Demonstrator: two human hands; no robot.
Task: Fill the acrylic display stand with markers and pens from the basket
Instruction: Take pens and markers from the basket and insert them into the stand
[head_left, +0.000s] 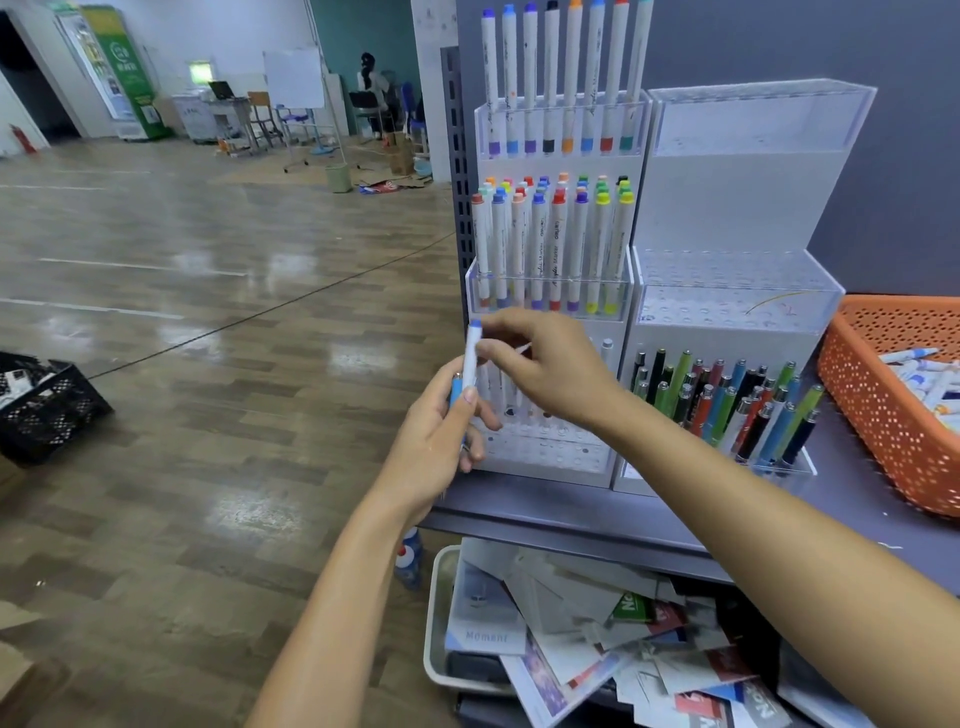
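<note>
My left hand (441, 431) grips an upright blue-capped marker (470, 358), right hand (545, 364) pinching its top, empty stand holes (545, 447) just lower right.

Upright white blue-capped marker (471, 358) before stand (550, 291)

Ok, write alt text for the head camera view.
Two hands meet before a tiered acrylic display stand: the left hand holds a white marker with a blue cap upright, and the right hand reaches to it. An orange basket of markers sits at right.
</note>
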